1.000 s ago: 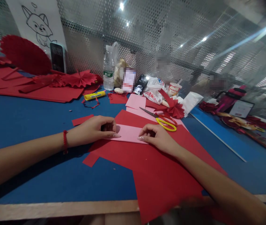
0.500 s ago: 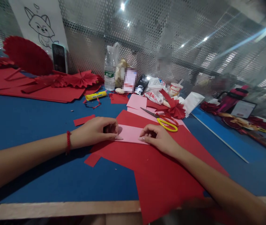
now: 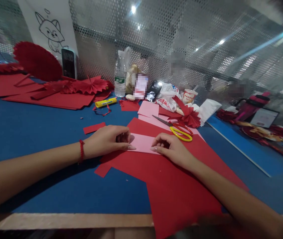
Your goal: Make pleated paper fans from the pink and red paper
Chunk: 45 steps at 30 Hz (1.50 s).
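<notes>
A strip of pink paper [image 3: 142, 143] lies over red paper sheets [image 3: 181, 179] on the blue table [image 3: 44, 132]. My left hand [image 3: 115, 138] grips the strip's left end, thumb along the near edge and fingers curled. At the other end, my right hand [image 3: 168, 145] pinches the same near edge with its thumb and curled fingers. The middle of the strip shows between the two thumbs. Just beyond my right hand rest scissors [image 3: 181, 133] with red and yellow handles, their blades pointing left.
A yellow glue stick [image 3: 106, 102], a water bottle [image 3: 120, 78] and phones [image 3: 153, 91] stand or lie toward the back. Folded red paper fans [image 3: 37, 61] are at the back left. A red paper scrap [image 3: 94, 127] lies beside my left hand. Blue board [image 3: 238, 142] lies right.
The whole view has shifted slightly, so everything sits a little farther right. Both hands keep their hold on the pink paper, with hardly any movement against it.
</notes>
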Tool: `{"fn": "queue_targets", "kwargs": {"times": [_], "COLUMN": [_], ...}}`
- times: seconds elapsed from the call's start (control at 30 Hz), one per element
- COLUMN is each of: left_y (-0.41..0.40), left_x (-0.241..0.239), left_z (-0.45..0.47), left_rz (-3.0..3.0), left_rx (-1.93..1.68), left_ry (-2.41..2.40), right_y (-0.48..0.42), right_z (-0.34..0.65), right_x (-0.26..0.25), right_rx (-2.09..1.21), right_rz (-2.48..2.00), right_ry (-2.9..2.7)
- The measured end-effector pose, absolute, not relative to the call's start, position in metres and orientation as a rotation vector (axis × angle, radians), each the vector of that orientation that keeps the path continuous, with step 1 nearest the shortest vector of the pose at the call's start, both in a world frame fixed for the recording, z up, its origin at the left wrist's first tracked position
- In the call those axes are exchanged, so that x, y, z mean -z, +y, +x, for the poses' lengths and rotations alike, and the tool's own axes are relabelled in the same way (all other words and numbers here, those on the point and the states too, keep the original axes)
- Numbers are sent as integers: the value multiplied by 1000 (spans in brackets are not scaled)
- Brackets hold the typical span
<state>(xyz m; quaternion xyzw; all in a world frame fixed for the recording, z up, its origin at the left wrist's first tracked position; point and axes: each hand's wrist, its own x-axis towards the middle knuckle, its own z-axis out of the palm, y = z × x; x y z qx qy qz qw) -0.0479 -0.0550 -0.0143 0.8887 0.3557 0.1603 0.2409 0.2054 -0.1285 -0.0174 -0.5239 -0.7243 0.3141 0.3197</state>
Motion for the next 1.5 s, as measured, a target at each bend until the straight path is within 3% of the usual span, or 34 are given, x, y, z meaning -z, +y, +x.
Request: {"fn": "queue_targets", "kwargs": {"times": [0.63, 0.7, 0.87, 1.17, 1.5], "left_y": [-54, -55, -57, -58, -50], "left_x": [16, 17, 17, 17, 27], "left_z": [-46, -46, -46, -46, -53], "left_rz": [2456, 2465, 2479, 2511, 2572], "left_rx": [-441, -445, -438, -448, -579], "left_ry": [997, 992, 994, 957, 865], "right_y": [-128, -130, -148, -173, -188], "right_z": [206, 204, 187, 166, 192], "right_x": [18, 18, 19, 13, 1], "right_rx": [-819, -704, -49, -482, -534], "right_rz": [-1401, -1410, -1380, -1429, -1616], "right_ry": [-1918, -1981, -2350, -2604, -2578]}}
